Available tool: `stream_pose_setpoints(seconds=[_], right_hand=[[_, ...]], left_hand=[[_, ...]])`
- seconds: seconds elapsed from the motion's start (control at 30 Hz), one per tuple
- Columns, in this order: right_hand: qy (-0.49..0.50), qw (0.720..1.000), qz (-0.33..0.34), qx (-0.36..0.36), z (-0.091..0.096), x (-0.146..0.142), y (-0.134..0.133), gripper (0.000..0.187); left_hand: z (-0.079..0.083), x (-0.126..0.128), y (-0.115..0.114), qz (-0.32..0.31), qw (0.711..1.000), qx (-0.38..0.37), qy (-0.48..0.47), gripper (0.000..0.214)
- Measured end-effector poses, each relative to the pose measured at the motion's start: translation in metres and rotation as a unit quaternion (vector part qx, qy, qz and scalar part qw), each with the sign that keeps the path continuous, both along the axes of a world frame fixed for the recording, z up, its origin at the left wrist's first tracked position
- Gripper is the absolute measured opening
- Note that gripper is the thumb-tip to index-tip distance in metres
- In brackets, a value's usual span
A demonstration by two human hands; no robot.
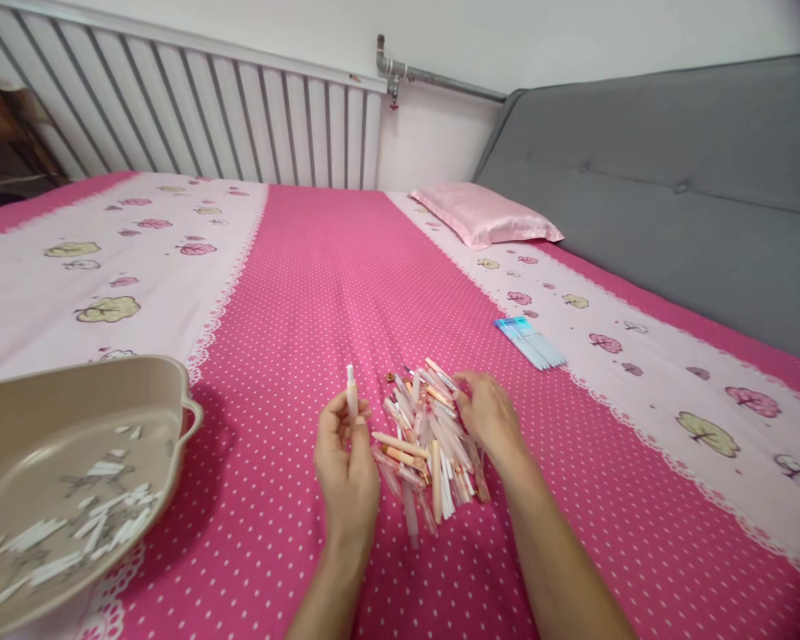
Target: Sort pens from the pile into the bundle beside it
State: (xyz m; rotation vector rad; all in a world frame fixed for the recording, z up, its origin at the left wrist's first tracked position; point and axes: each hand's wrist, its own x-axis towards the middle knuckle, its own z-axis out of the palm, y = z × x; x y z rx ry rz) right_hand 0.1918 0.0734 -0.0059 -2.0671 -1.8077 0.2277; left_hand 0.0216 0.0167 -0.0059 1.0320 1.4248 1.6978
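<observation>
My left hand point(348, 453) is closed around a pale peach pen barrel point(352, 397), held upright with a white piece sticking out of its top. To the right of it lies a loose pile of pen parts point(433, 436), with clear, pink, white and peach tubes heaped across one another. My right hand point(490, 413) reaches over the pile's upper right edge, its fingers curled down among the parts. Whatever is between those fingertips is hidden. A small brown ring-like piece point(390, 378) rests at the top of the pile.
At the left, a beige basin point(190, 418) holds several small white pieces. A flat bundle of slim blue-and-white sticks point(530, 342) lies right of the pile. Farther off are a pink pillow point(484, 213), a grey headboard point(673, 169) and a radiator point(240, 116).
</observation>
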Motion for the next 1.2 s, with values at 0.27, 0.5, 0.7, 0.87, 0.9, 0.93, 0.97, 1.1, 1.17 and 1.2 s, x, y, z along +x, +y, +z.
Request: stream_pose_setpoints(seconds=[0.27, 0.5, 0.7, 0.87, 0.9, 0.93, 0.97, 1.1, 1.17, 1.2], right_hand=[[0.011, 0.992, 0.129, 0.006, 0.002, -0.015, -0.003, 0.029], [0.011, 0.984, 0.178, -0.015, 0.004, -0.032, -0.011, 0.033], [0.017, 0.984, 0.176, -0.012, 0.014, -0.023, -0.009, 0.035], [0.009, 0.997, 0.080, 0.014, 0.017, -0.009, -0.006, 0.032], [0.010, 0.997, 0.071, 0.018, 0.017, -0.008, -0.006, 0.030], [0.015, 0.997, 0.070, 0.023, 0.016, -0.008, -0.006, 0.028], [0.024, 0.996, 0.076, 0.033, 0.015, -0.010, -0.005, 0.027], [0.069, 0.983, 0.150, 0.076, 0.009, -0.030, -0.006, 0.026], [0.057, 0.982, 0.164, 0.077, 0.003, -0.042, -0.008, 0.027], [0.045, 0.984, 0.159, 0.072, 0.000, -0.047, -0.008, 0.027]], left_hand=[[0.000, 0.000, -0.001, 0.001, 1.000, 0.000, -0.003, 0.024], [0.000, -0.001, 0.000, 0.004, 1.000, 0.002, -0.002, 0.024], [0.002, 0.000, 0.001, 0.008, 1.000, 0.001, 0.000, 0.023], [0.002, -0.001, 0.000, 0.005, 1.000, 0.004, 0.001, 0.022], [0.002, -0.001, 0.000, 0.005, 1.000, 0.003, 0.000, 0.023], [0.002, -0.001, -0.001, 0.005, 1.000, 0.003, -0.001, 0.023], [0.002, -0.001, -0.001, 0.004, 1.000, 0.001, -0.002, 0.023], [0.001, -0.001, -0.001, -0.006, 1.000, -0.006, -0.011, 0.023], [0.001, -0.001, -0.001, -0.003, 1.000, 0.001, -0.010, 0.023], [0.001, -0.001, -0.001, 0.000, 1.000, 0.006, -0.008, 0.022]])
